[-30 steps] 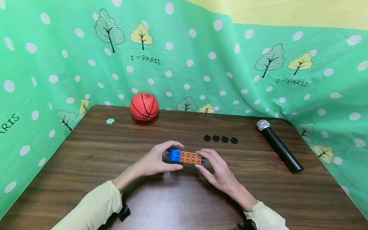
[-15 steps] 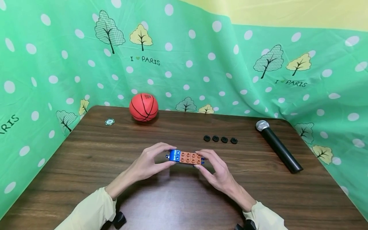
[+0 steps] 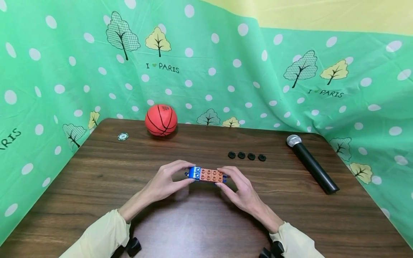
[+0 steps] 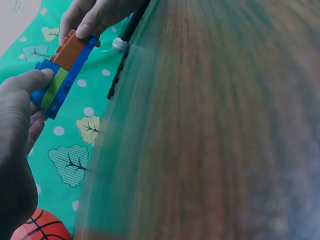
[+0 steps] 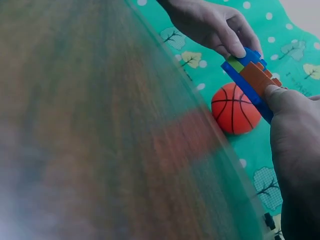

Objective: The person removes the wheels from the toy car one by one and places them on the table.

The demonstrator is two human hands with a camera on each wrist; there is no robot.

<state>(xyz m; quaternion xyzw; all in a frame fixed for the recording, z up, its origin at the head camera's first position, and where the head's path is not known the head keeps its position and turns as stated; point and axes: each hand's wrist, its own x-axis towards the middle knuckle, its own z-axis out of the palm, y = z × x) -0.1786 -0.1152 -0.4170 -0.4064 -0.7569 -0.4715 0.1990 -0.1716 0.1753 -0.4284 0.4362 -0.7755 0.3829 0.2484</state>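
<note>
dark wood worktop point(image 3: 96, 179), brick stack point(image 3: 207, 175) held above it between both grips, left hand point(image 3: 164, 182) pinching blue end, right hand point(image 3: 240, 190) pinching orange end

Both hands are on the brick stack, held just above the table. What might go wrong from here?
1. The left hand and right hand pinch the brick stack only at its ends; pulling or twisting may pop the blue end brick off the orange brick.
2. A loosened piece could fall to the table and skid toward the four black discs.
3. In the head view fingers hide the stack's ends, so misalignment there may go unnoticed.
</note>
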